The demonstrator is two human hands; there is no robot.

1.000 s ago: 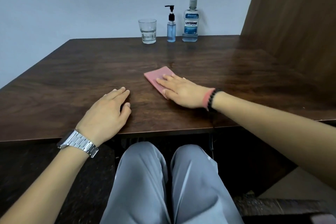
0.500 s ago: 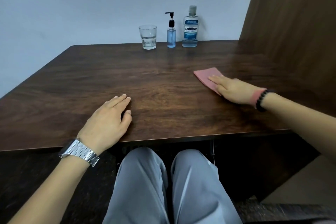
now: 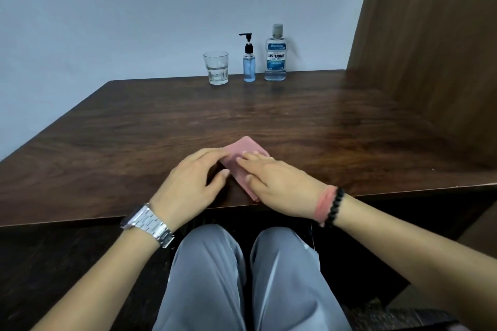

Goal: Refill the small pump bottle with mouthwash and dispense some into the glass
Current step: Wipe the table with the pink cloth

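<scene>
Three items stand in a row at the table's far edge by the wall: a clear glass (image 3: 215, 68) with a little liquid, a small pump bottle (image 3: 249, 64) of blue liquid with a black pump, and a capped Listerine mouthwash bottle (image 3: 275, 58). Both hands are far from them, at the near edge. My right hand (image 3: 277, 183) lies flat on a folded pink cloth (image 3: 243, 152). My left hand (image 3: 193, 183) touches the cloth's left corner with its fingertips, thumb spread beside it.
The dark wooden table (image 3: 134, 142) spans the view, its front edge just above my knees. A wooden panel (image 3: 430, 62) rises along the right side, and a plain wall stands behind the bottles.
My right hand slid the pink cloth from the right side back to the middle near the front edge. My left hand moved right and now meets the cloth.
</scene>
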